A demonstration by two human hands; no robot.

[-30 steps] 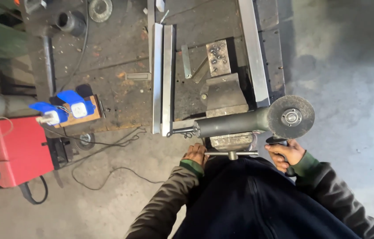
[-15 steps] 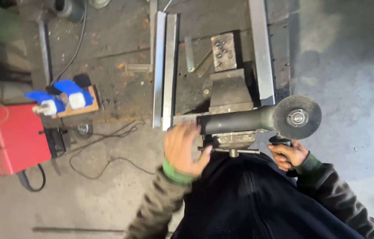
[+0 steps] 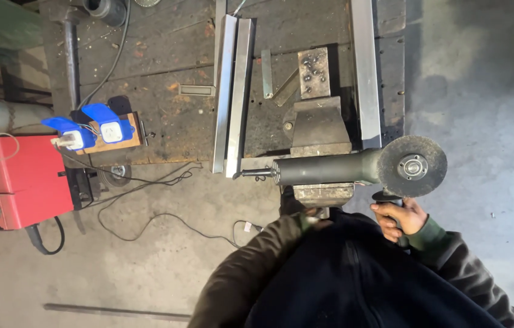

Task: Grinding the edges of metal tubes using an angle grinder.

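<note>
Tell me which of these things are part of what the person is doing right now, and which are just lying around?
In use:
- angle grinder, its side handle gripped by the right hand
- bench vise just under the grinder

Lying about:
- long steel bars on the workbench
- blue sockets
- red machine on the floor

The left hand is hidden.

R hand [image 3: 398,217] sits out to the person's right, fingers curled tight in a closed grip, knuckles facing up toward the camera, wrist bent a bit w/ a green cuff showing at the sleeve end. R forearm in a dark sleeve runs down and out to the lower right. L arm is bent at the elbow, olive-brown sleeve angling up to the body's midline; L hand is tucked in against the torso and mostly hidden, so its grip can't be told.
</note>
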